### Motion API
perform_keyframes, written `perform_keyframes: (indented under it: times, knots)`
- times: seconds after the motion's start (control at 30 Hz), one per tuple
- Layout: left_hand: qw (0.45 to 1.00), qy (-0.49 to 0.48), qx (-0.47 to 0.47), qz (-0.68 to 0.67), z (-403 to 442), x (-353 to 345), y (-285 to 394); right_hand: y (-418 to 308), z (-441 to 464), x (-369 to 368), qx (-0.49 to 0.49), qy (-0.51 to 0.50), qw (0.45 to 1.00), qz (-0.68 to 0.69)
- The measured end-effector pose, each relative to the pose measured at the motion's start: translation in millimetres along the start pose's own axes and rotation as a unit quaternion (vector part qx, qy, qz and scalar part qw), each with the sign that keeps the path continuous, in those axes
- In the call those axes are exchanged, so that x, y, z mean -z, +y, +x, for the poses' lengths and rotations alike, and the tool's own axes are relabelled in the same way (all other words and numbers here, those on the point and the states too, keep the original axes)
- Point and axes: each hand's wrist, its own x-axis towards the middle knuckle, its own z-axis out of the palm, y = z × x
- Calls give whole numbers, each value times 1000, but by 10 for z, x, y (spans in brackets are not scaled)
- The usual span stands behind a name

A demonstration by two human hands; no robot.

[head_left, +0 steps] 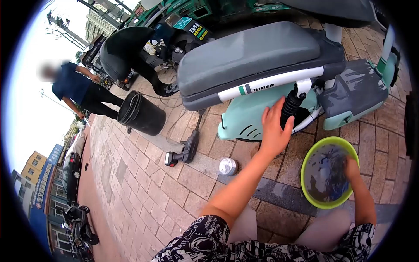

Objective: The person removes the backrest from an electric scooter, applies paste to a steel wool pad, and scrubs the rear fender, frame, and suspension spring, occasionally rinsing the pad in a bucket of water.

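Scooter [283, 70] stands beside the worker on brick paving [131, 170], its long axis running across the view: the seat's rounded tail end points left, the footboard [358, 83] and front end lie to the right. Along the grey seat [248, 52] runs a white rail [270, 82] lettered RIDER, climbing gently rightward. Beneath it the black shock absorber [291, 107] slants, its top leaning right, in front of the mint body panel [246, 114].

The left hand [276, 124] has its fingers spread apart, lying against the panel and the shock absorber's near side; from where I stand I can't tell how hard it presses. The right hand [350, 168] reaches over the rim of a lime-green basin [304, 174] into dark water, and whether its fingers are apart or closed on something I cannot make out.

That basin sits between the scooter and the worker's knee, leaving only a narrow strip of paving on either side. The rail's lower edge bounds the left hand from above. Wider room lies over the paving leftward, past a round container [228, 167], a black cordless tool [187, 148] and a tilted-looking black bucket [150, 115], with another person [72, 89] standing beyond.
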Motion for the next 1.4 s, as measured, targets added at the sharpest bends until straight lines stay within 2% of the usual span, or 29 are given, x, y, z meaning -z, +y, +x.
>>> perform_keyframes:
  times: [0.03, 0.07, 0.1, 0.23, 0.3, 0.37, 0.4, 0.47, 0.5, 0.53, 0.57, 0.6, 0.63, 0.7, 0.73, 0.8, 0.83, 0.87, 0.97, 1.0, 1.07, 1.1, 1.13, 1.2, 1.23, 1.27, 1.33, 1.37, 1.4]
  knots:
    - [996, -1, 14, -84, -11, -39, 29, -51, -5, 48, -2, 2, 1000, 0]
    - [985, -2, 29, -168, -25, -67, 50, -220, -3, 192, -47, 25, 999, 0]
    - [989, 2, 18, -150, -39, -68, 43, -323, 30, 312, -93, 47, 995, 1]
    - [989, -7, 8, -148, -33, -29, 19, -372, 252, 561, -123, 129, 982, 59]
    - [990, -37, 28, -136, 0, 6, -14, -387, 286, 676, -56, 199, 935, 289]
    - [989, -42, 37, -138, -26, -9, -52, 538, 305, 129, -33, 39, 999, 7]
    - [989, -45, 37, -137, 39, -12, -82, 982, 311, -134, 10, -27, 992, -124]
    - [989, -35, 22, -142, 56, -9, -98, 484, 306, 286, -30, 76, 994, 72]
    - [986, -39, 31, -160, 47, -2, -110, 212, 251, 399, -78, 150, 947, 274]
    - [983, -43, 38, -177, 55, 5, -124, 315, 238, 326, -67, 141, 947, 279]
    - [982, -44, 42, -178, 49, 17, -126, 806, 252, 136, -44, 133, 984, 113]
    - [982, -45, 41, -181, 59, 27, -130, 1025, 346, 73, -22, 132, 989, -57]
    - [983, -44, 32, -176, 51, 28, -151, 819, 406, 255, -15, 137, 989, -57]
    - [982, -45, 37, -179, -9, 59, -157, 418, 244, 511, -136, 55, 988, 53]
    - [982, -49, 25, -182, 27, 64, -155, 391, 257, 498, -135, 57, 988, 53]
    - [983, -31, 23, -178, 36, 78, -154, 363, 336, 550, -121, 143, 966, 177]
    - [981, -40, 28, -188, 20, 71, -166, 383, 318, 581, -157, 124, 979, 28]
    - [978, -49, 33, -198, 10, 76, -162, 423, 337, 646, -155, 122, 980, 20]
    - [980, -37, 26, -196, 5, 51, -189, 504, 741, 1003, -195, 48, 928, 313]
    - [979, -27, 35, -199, -26, 43, -187, 346, 745, 1154, -189, 43, 933, 303]
    - [981, -27, 36, -190, 0, 36, -175, -231, 587, 1545, -91, 69, 826, 552]
    - [980, -26, 33, -195, -10, 6, -198, -405, 589, 1654, -110, 112, 802, 576]
    - [981, -24, 24, -191, -19, 4, -211, -691, 532, 1786, -105, 109, 805, 574]
    - [977, -46, 41, -206, -12, 30, -210, -1196, 368, 2054, -79, 180, 898, 395]
    - [977, -43, 40, -206, -12, 42, -218, -1237, 338, 2172, -11, 144, 927, 345]
    - [976, -56, 42, -207, -16, 50, -225, -1416, 269, 2243, -8, 145, 928, 344]
    - [975, -63, 40, -207, -6, 67, -244, -2065, 65, 2362, 113, 217, 931, 272]
    - [975, -63, 39, -211, -18, 67, -249, -2309, -1, 2439, 117, 218, 930, 271]
    - [974, -65, 38, -215, -29, 61, -246, -2539, -66, 2530, 172, 228, 920, 267]
